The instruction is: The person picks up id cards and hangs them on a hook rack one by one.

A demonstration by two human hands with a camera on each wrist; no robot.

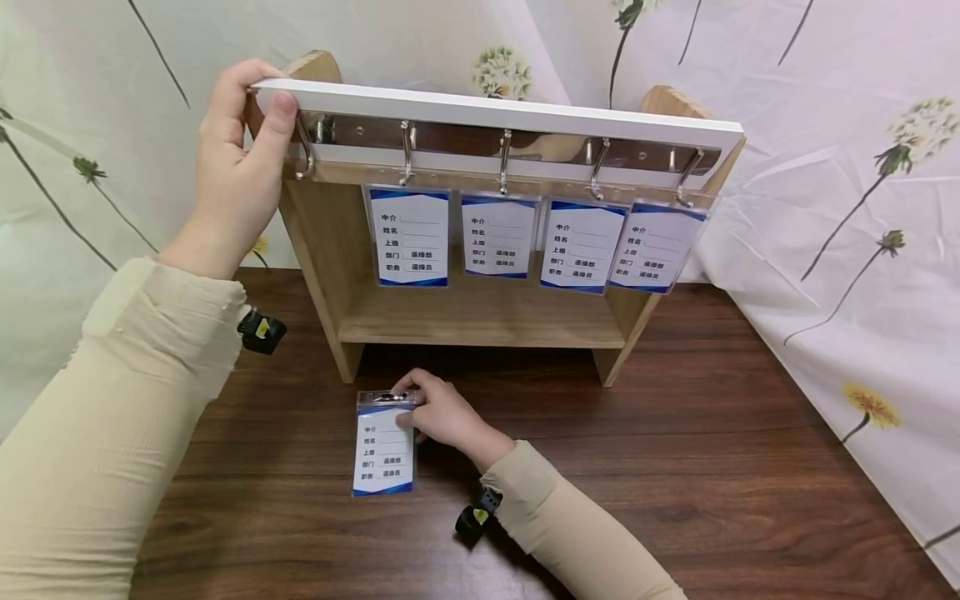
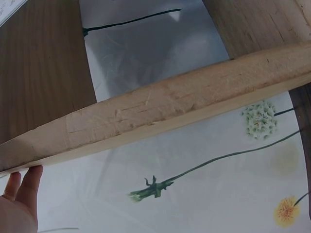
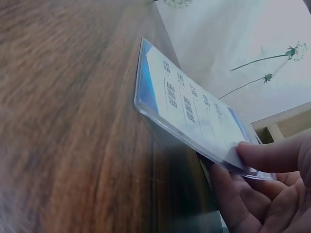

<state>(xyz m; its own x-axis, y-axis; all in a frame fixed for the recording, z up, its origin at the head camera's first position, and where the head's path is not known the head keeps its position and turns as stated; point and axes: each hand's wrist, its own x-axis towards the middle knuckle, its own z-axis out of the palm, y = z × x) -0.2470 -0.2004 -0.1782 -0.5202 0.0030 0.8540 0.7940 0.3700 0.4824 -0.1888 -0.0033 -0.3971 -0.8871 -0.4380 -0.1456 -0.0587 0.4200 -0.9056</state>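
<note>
My left hand [image 1: 238, 158] grips the left end of the white rail [image 1: 495, 103] on a wooden rack, thumb on the front face. In the left wrist view, its fingers [image 2: 30, 189] touch a wooden edge of the rack [image 2: 160, 104]. Down in front of the rack, my right hand [image 1: 448, 414] pinches a clear-sleeved name badge [image 1: 384, 450] by its upper right edge. The right wrist view shows the badge [image 3: 189, 104] tilted just over the table, thumb on its printed face and fingers beneath.
Several similar badges [image 1: 409, 237] hang below the hooks [image 1: 505, 162] on the rail. The leftmost hook [image 1: 304, 150] carries no badge. Beneath them runs a wooden shelf [image 1: 480, 321]. The rack stands on a dark wooden table [image 1: 675, 433], with a flower-printed cloth [image 1: 817, 167] behind.
</note>
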